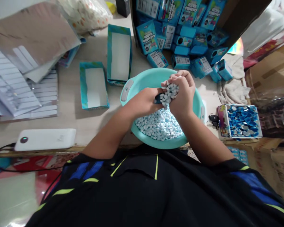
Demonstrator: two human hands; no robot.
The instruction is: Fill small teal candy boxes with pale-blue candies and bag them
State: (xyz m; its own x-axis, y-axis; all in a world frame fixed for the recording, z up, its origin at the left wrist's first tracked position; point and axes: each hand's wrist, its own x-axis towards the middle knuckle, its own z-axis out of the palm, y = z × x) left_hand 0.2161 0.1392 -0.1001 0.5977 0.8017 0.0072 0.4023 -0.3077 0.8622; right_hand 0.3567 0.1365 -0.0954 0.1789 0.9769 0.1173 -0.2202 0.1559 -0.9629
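A turquoise plastic basin (159,144) with grey-lined handles stands at the table's front edge, close to my body. Many small pale blue and white candies (162,124) lie in its bottom. Above them, my right hand (184,91) is curled around a heaped handful of the candies. My left hand (148,99) meets it from the left, its fingers closed around a small dark blue object (158,98) whose kind I cannot make out. That object touches the handful, and the left fingertips are partly hidden behind the candies.
Behind the basin, a large carton (245,19) holds several blue candy packets (148,37). Two open blue boxes (94,86) stand left. A white power bank (46,139) lies at the front left; a box of blue caps (243,121) and keys (213,120) are right.
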